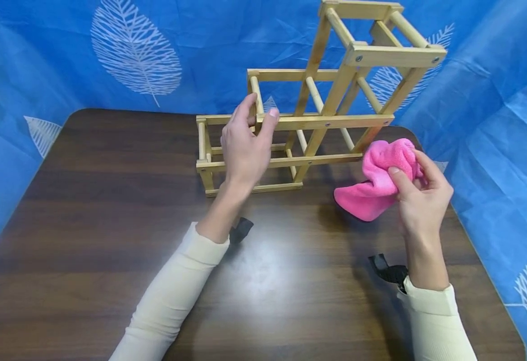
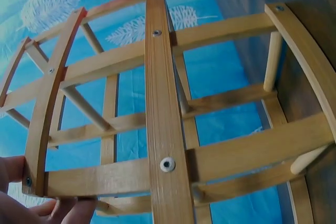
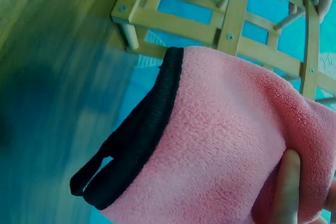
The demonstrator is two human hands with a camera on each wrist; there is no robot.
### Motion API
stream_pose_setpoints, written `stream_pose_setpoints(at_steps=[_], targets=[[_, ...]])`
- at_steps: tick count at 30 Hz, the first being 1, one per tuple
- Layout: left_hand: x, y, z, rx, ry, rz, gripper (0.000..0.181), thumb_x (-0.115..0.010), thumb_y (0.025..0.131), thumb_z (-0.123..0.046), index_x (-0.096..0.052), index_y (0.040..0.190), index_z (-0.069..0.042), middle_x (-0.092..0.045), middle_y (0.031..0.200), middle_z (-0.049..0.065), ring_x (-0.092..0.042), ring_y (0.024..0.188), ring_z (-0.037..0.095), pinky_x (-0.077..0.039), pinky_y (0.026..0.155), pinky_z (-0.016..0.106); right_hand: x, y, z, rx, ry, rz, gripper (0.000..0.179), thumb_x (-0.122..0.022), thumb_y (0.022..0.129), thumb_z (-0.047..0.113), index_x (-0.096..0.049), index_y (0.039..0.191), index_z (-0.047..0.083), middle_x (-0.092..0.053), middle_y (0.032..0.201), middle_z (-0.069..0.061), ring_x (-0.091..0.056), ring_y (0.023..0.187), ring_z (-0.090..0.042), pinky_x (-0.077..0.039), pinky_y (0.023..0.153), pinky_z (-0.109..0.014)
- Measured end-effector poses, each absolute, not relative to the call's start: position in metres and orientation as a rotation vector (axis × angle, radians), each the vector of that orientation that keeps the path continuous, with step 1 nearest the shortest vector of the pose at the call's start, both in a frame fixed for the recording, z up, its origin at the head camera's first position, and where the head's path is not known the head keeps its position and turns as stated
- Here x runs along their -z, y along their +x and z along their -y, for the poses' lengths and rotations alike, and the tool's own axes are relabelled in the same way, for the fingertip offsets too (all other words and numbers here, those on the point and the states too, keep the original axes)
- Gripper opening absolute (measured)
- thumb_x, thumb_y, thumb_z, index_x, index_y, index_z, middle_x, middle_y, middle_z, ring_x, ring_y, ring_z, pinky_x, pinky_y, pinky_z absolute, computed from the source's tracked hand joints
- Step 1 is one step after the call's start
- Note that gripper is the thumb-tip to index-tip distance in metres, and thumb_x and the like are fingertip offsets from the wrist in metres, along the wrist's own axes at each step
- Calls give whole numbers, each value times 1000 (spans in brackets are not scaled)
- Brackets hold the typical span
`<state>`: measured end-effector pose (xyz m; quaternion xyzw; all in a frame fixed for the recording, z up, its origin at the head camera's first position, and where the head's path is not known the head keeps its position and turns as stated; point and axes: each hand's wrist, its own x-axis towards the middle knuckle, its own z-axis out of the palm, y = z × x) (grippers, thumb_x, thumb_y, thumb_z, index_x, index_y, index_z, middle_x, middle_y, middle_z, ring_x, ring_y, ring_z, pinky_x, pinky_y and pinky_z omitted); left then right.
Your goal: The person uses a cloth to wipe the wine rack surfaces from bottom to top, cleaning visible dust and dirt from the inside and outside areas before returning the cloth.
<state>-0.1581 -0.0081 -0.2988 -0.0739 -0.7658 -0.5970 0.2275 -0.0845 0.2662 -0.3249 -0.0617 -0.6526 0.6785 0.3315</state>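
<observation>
A stepped rack of pale wooden slats and round dowels (image 1: 353, 121) stands at the back of the table. At the left end of its middle tier, my left hand (image 1: 247, 150) grips the frame, thumb on the front slat and fingers behind. The left wrist view shows fingertips (image 2: 79, 211) under that corner of the rack (image 2: 168, 103). My right hand (image 1: 425, 200) pinches a bunched pink cloth (image 1: 376, 175) between thumb and fingers, beside the rack's right end. A black edging with a loop (image 3: 152, 129) trims the cloth in the right wrist view. Part of the right hand's fingers is behind the cloth.
The rack stands on a dark brown wooden table (image 1: 110, 225). Behind and beside it hangs a blue curtain (image 1: 218, 45) with white leaf prints. Black straps (image 1: 387, 271) show at both wrists.
</observation>
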Motion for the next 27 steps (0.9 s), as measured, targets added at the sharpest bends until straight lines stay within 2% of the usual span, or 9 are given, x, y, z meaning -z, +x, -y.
stream_pose_setpoints(at_steps=[2, 5, 7, 9, 12, 15, 17, 22, 27], targets=[[300, -158, 13, 1674, -243, 2100, 47, -62, 98, -23, -54, 138, 1, -70, 110, 13, -65, 77, 16, -48, 65, 28, 324, -83, -269, -1769, -159, 1671, 39, -74, 79, -13, -70, 117, -3, -64, 108, -18, -63, 83, -22, -56, 70, -20], [300, -158, 21, 1726, -288, 2100, 45, -62, 98, -22, -54, 137, 0, -70, 90, 14, -56, 58, 16, -38, 49, 25, 322, -79, -275, -1770, -158, 1609, 39, -73, 77, -16, -70, 115, -6, -66, 100, -18, -61, 72, -19, -56, 65, -19], [300, -158, 27, 1757, -328, 2096, 45, -63, 98, -21, -53, 137, 0, -70, 95, 15, -58, 63, 16, -41, 53, 23, 321, -77, -279, -1769, -167, 1580, 39, -73, 76, -18, -70, 114, -7, -66, 96, -17, -60, 68, -17, -55, 62, -19], [300, -159, 32, 1808, -363, 2084, 45, -63, 98, -20, -52, 137, -1, -68, 117, 11, -64, 76, 16, -45, 62, 23, 320, -74, -283, -1779, -178, 1557, 40, -72, 75, -18, -69, 114, -8, -66, 94, -17, -59, 67, -17, -55, 60, -19], [298, -161, 39, 1901, -427, 2057, 45, -63, 98, -16, -48, 137, 0, -55, 140, 10, -65, 102, 16, -48, 75, 25, 320, -70, -288, -1783, -190, 1536, 40, -72, 75, -19, -69, 114, -10, -66, 93, -17, -60, 67, -17, -55, 61, -19], [297, -163, 45, 1993, -495, 2025, 43, -61, 98, -11, -44, 136, 1, -54, 141, 13, -58, 119, 13, -47, 82, 27, 321, -66, -291, -1768, -208, 1547, 39, -71, 76, -19, -69, 114, -9, -67, 92, -16, -60, 66, -16, -55, 60, -18], [296, -166, 49, 2033, -540, 2005, 40, -59, 99, -7, -43, 134, 3, -54, 139, 15, -54, 125, 14, -46, 88, 28, 323, -64, -292, -1756, -216, 1570, 38, -71, 76, -19, -69, 114, -9, -67, 92, -15, -60, 66, -15, -54, 60, -17], [295, -176, 59, 2121, -605, 2005, 31, -52, 101, -3, -44, 130, 6, -56, 136, 18, -57, 120, 22, -45, 92, 29, 327, -62, -290, -1753, -199, 1621, 39, -70, 78, -18, -69, 115, -9, -68, 99, -16, -65, 76, -17, -56, 67, -19], [292, -188, 66, 2243, -623, 2046, 31, -47, 103, -3, -43, 132, 4, -55, 139, 17, -52, 123, 21, -42, 94, 27, 329, -61, -286, -1770, -186, 1620, 39, -69, 77, -19, -69, 115, -9, -67, 101, -17, -65, 77, -17, -56, 67, -19]])
